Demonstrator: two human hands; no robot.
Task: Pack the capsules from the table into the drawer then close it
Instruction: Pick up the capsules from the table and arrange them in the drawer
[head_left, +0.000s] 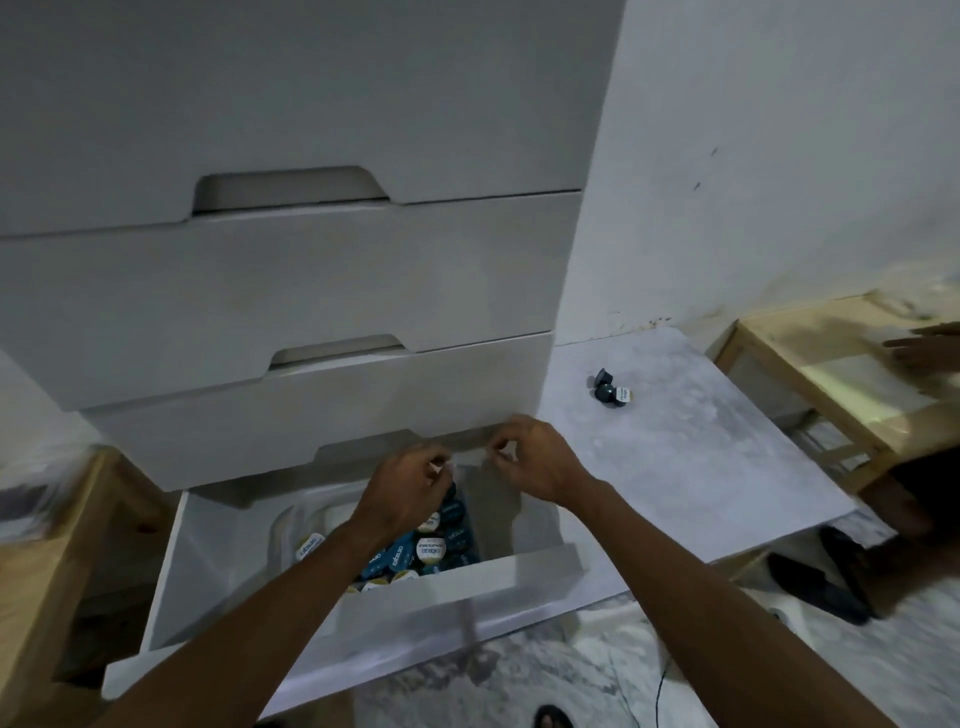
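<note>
The white bottom drawer (452, 582) stands pulled out. Inside it a clear plastic bag (491, 514) holds several dark blue and white-lidded capsules (431, 548). My left hand (410, 488) and my right hand (535, 460) hover over the drawer's back, close together. Both have their fingers pinched on what looks like the bag's thin top edge. To the right, on the low pale marble-patterned table (691, 457), lies a small cluster of dark capsules (610, 392), an arm's length from my right hand.
Closed white drawers (291, 291) rise above the open one. A wooden stool (810, 364) stands at far right with another person's hand (922, 348) on it, and dark shoes (821, 577) beneath. Wooden furniture (47, 561) flanks the left. A white wall (779, 156) is behind.
</note>
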